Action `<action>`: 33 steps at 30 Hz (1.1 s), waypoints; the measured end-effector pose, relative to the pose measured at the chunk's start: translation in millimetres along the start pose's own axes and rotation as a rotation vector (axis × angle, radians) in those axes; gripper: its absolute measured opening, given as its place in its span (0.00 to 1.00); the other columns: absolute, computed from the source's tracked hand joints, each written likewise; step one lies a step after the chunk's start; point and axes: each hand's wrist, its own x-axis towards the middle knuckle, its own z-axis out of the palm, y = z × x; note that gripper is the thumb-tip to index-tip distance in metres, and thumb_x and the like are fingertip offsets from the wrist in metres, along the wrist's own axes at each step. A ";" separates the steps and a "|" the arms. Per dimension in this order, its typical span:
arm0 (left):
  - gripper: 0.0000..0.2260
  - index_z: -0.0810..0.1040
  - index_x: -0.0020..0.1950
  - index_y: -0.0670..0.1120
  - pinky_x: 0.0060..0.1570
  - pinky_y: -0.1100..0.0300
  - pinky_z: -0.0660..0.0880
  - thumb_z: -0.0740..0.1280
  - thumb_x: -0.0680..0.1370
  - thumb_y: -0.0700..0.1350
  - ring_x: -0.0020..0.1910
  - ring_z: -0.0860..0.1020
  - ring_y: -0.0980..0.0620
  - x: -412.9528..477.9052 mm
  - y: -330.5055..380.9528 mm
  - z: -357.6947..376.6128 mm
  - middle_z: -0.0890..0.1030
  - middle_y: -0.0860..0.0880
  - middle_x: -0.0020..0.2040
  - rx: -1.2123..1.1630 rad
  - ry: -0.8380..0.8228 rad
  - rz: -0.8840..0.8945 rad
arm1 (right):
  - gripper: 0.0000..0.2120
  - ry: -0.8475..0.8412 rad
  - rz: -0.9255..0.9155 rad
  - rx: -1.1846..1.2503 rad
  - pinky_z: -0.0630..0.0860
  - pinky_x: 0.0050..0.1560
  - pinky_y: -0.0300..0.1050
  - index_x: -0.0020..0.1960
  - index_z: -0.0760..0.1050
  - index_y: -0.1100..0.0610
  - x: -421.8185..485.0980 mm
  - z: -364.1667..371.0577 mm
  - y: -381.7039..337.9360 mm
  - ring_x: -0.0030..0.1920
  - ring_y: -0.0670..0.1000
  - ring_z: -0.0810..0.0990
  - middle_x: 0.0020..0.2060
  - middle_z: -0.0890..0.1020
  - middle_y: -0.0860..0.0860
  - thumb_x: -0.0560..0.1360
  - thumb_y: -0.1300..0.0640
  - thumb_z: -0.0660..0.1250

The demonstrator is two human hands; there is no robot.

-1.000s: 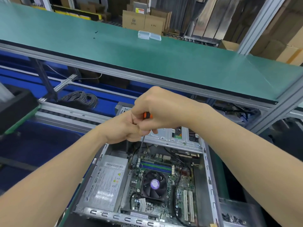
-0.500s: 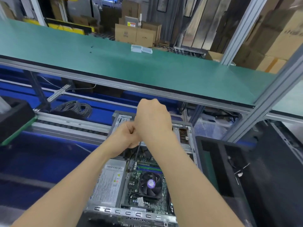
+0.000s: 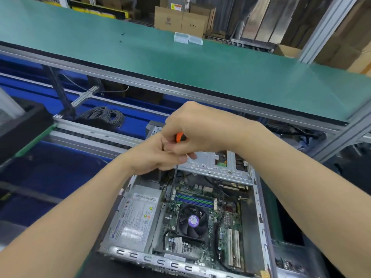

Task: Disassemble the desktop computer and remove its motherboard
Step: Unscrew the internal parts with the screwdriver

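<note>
Orange-handled screwdriver [image 3: 173, 183] sits clasped in both your hands: right hand [image 3: 200, 131] curled over the top, left hand [image 3: 152, 155] wrapped just below. Its shaft drops to the far-left corner of the motherboard [image 3: 222, 233], inside the open case [image 3: 160, 261], right of the power supply [image 3: 134, 219].

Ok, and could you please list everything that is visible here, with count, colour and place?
computer case: one, silver, open, bottom centre
motherboard: one, green, inside the case
CPU fan: one, black with purple label, on the motherboard
expansion slots: two, white, right part of the motherboard
power supply: one, silver, left side inside the case
screwdriver: one, orange handle, tip down into the case
shelf: one, green, above the case
plastic boxes: two, clear, on the shelf
cardboard boxes: several, brown, behind the shelf
cable coil: one, grey, left of the case
right hand: grips the screwdriver handle
left hand: curled round the screwdriver, below the right hand
</note>
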 end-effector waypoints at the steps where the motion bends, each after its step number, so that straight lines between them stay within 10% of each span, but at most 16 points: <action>1: 0.08 0.85 0.57 0.46 0.27 0.63 0.57 0.72 0.78 0.45 0.25 0.58 0.55 -0.8 0.3 -1.3 0.63 0.50 0.30 -0.032 -0.028 -0.007 | 0.12 0.008 -0.020 0.031 0.77 0.37 0.48 0.35 0.75 0.53 -0.3 0.4 2.9 0.31 0.47 0.79 0.29 0.78 0.48 0.76 0.52 0.64; 9: 0.06 0.85 0.50 0.54 0.27 0.62 0.57 0.70 0.81 0.52 0.25 0.57 0.56 -5.2 -3.8 8.1 0.66 0.60 0.29 -0.043 -0.040 0.065 | 0.11 0.120 0.121 0.023 0.74 0.40 0.48 0.40 0.73 0.53 -14.1 2.7 -11.2 0.35 0.50 0.75 0.30 0.76 0.44 0.79 0.51 0.66; 17: 0.12 0.81 0.36 0.56 0.27 0.68 0.65 0.75 0.78 0.44 0.22 0.58 0.55 -14.2 -5.5 29.8 0.58 0.53 0.25 0.109 0.295 0.109 | 0.27 0.166 0.833 0.027 0.62 0.29 0.44 0.37 0.61 0.53 -11.5 -0.2 -50.6 0.33 0.54 0.70 0.36 0.67 0.50 0.78 0.31 0.62; 21: 0.16 0.80 0.47 0.35 0.29 0.64 0.67 0.77 0.74 0.47 0.21 0.61 0.53 -17.0 1.4 35.4 0.61 0.52 0.23 0.224 0.352 0.056 | 0.21 0.058 0.770 0.138 0.67 0.27 0.43 0.37 0.65 0.57 -4.1 -4.9 -52.2 0.26 0.52 0.71 0.32 0.73 0.52 0.78 0.45 0.69; 25: 0.06 0.82 0.49 0.59 0.46 0.52 0.74 0.76 0.75 0.51 0.27 0.64 0.53 -28.7 8.3 27.1 0.60 0.52 0.26 0.404 0.304 0.007 | 0.09 -0.028 0.620 0.105 0.67 0.28 0.41 0.44 0.80 0.59 -7.6 -14.2 -50.3 0.31 0.58 0.77 0.35 0.81 0.52 0.72 0.53 0.72; 33: 0.06 0.84 0.57 0.60 0.50 0.46 0.74 0.69 0.82 0.54 0.28 0.59 0.53 -42.1 -0.8 12.7 0.59 0.54 0.26 0.594 0.212 -0.127 | 0.11 -0.150 0.426 0.064 0.74 0.32 0.40 0.37 0.84 0.50 -11.1 -26.9 -47.0 0.37 0.41 0.79 0.35 0.83 0.44 0.69 0.65 0.70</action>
